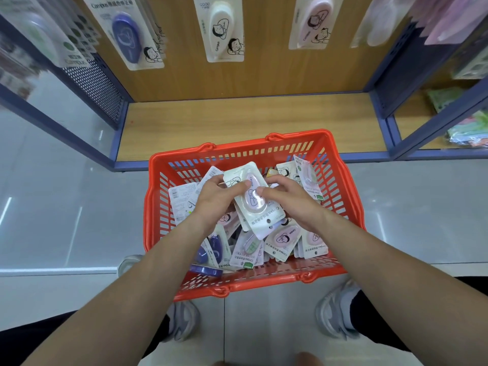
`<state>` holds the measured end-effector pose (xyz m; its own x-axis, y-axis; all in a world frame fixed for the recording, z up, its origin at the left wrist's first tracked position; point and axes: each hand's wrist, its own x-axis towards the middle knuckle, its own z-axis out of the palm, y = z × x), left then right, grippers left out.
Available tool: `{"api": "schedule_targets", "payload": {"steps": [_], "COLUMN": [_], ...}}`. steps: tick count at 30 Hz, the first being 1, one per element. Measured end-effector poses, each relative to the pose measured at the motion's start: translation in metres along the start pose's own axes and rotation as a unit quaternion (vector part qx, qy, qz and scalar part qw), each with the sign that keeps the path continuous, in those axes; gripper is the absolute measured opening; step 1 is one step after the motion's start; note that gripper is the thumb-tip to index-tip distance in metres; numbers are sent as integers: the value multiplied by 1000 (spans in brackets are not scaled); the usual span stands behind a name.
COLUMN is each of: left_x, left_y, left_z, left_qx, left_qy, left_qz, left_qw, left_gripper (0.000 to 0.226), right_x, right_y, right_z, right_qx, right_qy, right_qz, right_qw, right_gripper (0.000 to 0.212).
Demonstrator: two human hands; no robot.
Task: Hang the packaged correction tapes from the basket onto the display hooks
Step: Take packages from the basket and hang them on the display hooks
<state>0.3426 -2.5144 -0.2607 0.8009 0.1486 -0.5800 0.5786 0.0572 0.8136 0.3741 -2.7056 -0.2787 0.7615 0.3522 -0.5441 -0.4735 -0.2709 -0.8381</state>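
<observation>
We look down on a blue-framed display unit [116,107] with a wooden back panel [264,75] and a wooden bottom shelf [237,120]. Against the panel hang 3 carded tapes in plain sight: a dark purple one [126,33] on the left, a white one [220,30] in the middle and a pale pink one [313,22] on the right

On the pale tiled floor [66,207], just in front of the shelf, stands a red plastic basket [237,157] with slotted walls. It holds a loose heap of packaged correction tapes [282,241], overlapping and tilted, some face up and some showing the printed back. Among them we make out a dark blue tape [211,249] near the left front and a green tape [249,247] beside it. 2 grey shoes [335,310] stand at the basket's near side

Both hands are over the middle of the basket. The left hand [214,199] and the right hand [290,199] grip the same pack [254,204], thumbs on its face and fingers curled underneath. The pack sits just above the heap, tilted. It is a white card with a clear blister over a pale pink oval tape, a line drawing at the far end, print upside down to us, and a round hang hole at the near end. More cards lie right under it; we cannot tell whether the hands hold those too
</observation>
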Motion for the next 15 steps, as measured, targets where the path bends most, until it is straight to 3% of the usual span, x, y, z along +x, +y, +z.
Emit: {"api": "schedule_targets", "payload": {"steps": [2, 6, 15], "left_x": [1, 1, 2], "left_y": [1, 2, 5], "left_z": [-1, 0, -3], "left_qx": [-1, 5, 11], "left_qy": [3, -1, -17], "left_qz": [1, 8, 8], "left_qw": [1000, 1000, 1000], "left_gripper": [33, 30, 33], "right_x": [-2, -9, -10], "right_y": [0, -4, -14], "right_z": [-1, -4, -12], "right_qx": [10, 8, 1], "right_qy": [-15, -61, 8], "right_qz": [17, 51, 29], "right_qw": [1000, 997, 1000], "right_gripper": [49, 43, 53]}}
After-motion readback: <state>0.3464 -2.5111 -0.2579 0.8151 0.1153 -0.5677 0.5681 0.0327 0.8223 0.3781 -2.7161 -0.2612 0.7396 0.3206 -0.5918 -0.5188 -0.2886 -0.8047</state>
